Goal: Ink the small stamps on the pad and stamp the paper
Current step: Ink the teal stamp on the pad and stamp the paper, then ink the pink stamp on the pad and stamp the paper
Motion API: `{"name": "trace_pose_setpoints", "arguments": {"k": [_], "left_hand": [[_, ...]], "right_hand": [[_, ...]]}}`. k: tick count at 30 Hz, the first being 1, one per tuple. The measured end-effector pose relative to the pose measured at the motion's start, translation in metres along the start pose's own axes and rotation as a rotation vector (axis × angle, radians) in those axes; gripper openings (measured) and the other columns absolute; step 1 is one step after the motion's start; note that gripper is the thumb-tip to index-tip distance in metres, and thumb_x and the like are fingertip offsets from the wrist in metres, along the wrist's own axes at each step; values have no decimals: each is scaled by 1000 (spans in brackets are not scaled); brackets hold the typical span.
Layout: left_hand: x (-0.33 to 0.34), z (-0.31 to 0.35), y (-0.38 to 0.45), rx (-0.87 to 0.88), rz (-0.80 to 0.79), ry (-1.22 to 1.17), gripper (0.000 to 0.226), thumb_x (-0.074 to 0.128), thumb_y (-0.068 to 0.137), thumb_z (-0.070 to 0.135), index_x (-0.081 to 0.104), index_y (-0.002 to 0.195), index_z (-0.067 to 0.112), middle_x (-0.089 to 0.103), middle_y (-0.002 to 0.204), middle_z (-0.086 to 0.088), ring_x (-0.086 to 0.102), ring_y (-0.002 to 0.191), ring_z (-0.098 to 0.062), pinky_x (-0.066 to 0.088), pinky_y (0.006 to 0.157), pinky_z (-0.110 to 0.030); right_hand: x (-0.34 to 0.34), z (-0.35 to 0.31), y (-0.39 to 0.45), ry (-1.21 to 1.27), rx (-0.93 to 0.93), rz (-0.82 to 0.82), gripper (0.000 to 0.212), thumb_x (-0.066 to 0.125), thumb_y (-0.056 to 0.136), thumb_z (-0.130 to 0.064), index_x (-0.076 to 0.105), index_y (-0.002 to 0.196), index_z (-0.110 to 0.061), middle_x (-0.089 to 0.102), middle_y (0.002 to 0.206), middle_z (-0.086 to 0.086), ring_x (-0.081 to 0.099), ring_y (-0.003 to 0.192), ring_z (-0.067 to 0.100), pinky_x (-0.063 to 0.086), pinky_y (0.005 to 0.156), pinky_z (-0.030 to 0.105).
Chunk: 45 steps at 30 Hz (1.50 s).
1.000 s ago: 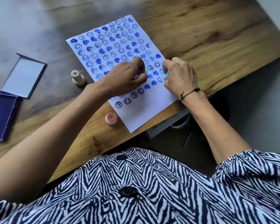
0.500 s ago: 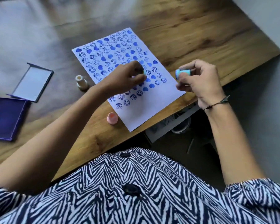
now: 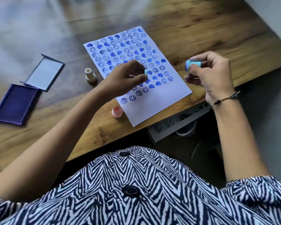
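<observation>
Nearest, we see a zebra-patterned shirt (image 3: 136, 192) and two bare forearms reaching over a wooden worktop (image 3: 201, 38). A pink stamp (image 3: 116, 111) stands just left of the paper's near edge. Our left hand (image 3: 128, 77) hovers over the paper (image 3: 152, 103), fingers pinched around a small pale blue stamp (image 3: 146, 72). Our right hand (image 3: 212, 73), raised to the right of the sheet, grips a second blue stamp (image 3: 193, 64) lying sideways. Rows of blue smileys and hearts fill the paper. A cream stamp (image 3: 89, 75) stands left of it; farther left lies the open ink pad (image 3: 15, 103).
</observation>
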<state>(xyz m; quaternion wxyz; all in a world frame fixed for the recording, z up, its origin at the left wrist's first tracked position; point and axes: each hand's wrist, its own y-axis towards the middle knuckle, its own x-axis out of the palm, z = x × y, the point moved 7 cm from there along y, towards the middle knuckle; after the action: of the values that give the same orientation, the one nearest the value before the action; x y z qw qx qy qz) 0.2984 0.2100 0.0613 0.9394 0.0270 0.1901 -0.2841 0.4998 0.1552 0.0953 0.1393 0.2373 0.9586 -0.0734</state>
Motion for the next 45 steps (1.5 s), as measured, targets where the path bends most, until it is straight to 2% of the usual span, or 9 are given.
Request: {"name": "trace_pose_setpoints", "arguments": {"k": [8, 15, 19, 23, 29, 34, 38, 42, 45], "left_hand": [[-4, 3, -8, 12, 56, -51, 24, 59, 86, 11, 57, 106, -2, 64, 107, -22, 60, 96, -23, 47, 95, -36], [-7, 8, -15, 27, 120, -204, 15, 61, 84, 10, 59, 99, 9, 63, 87, 2, 59, 73, 8, 43, 63, -6], [-15, 12, -22, 58, 182, -244, 16, 60, 84, 5, 58, 99, 10, 63, 87, 0, 59, 77, 1, 46, 69, -12], [-25, 9, -34, 35, 237, -305, 15, 59, 83, 2, 58, 98, 5, 61, 83, -6, 56, 81, -21, 45, 77, -41], [-45, 1, -57, 26, 434, -170, 11, 58, 84, 1, 59, 93, -5, 65, 86, -13, 61, 76, -18, 51, 78, -38], [-69, -27, -79, -172, 522, 331, 17, 63, 82, 14, 65, 95, 2, 69, 94, -19, 61, 83, -26, 37, 67, -29], [-81, -47, -102, -304, 627, 264, 18, 60, 85, 13, 65, 100, 5, 70, 103, -17, 62, 96, -26, 45, 82, -28], [-85, -55, -117, -353, 678, 191, 18, 59, 84, 11, 66, 101, 6, 71, 102, -15, 64, 96, -26, 50, 90, -36], [-88, -61, -127, -378, 718, 125, 17, 59, 84, 12, 66, 99, 9, 71, 97, -14, 65, 92, -26, 52, 90, -38]], "right_hand": [[17, -2, -2, 53, 5, -83, 17, 64, 79, -1, 60, 73, -16, 60, 69, 4, 58, 45, 10, 57, 53, 26], [66, -23, -22, 100, -73, -340, 14, 67, 79, -2, 60, 76, -14, 59, 72, 7, 60, 48, 8, 59, 57, 23], [84, -30, -27, 79, -105, -372, 14, 69, 78, -5, 60, 75, -15, 59, 72, 5, 61, 59, 15, 58, 57, 22], [98, -31, -32, 77, -127, -412, 16, 67, 79, -5, 59, 74, -17, 61, 74, 6, 62, 57, 16, 56, 55, 21], [129, -34, -39, 116, -139, -499, 15, 64, 81, -2, 59, 76, -15, 62, 70, 1, 64, 49, 9, 59, 56, 24], [182, -29, -46, -368, -344, -589, 11, 68, 75, -10, 64, 85, -6, 67, 79, 19, 63, 65, 26, 54, 69, 39], [217, -33, -63, -784, -722, -591, 26, 59, 79, -14, 59, 105, -8, 62, 100, 22, 58, 93, 36, 45, 76, 39], [228, -33, -69, -916, -763, -604, 37, 57, 82, -20, 48, 117, -11, 59, 109, 20, 55, 101, 38, 44, 78, 39], [207, -44, -67, -896, -786, -522, 35, 61, 81, -35, 52, 102, -8, 62, 103, 20, 58, 94, 37, 37, 68, 34]]}}
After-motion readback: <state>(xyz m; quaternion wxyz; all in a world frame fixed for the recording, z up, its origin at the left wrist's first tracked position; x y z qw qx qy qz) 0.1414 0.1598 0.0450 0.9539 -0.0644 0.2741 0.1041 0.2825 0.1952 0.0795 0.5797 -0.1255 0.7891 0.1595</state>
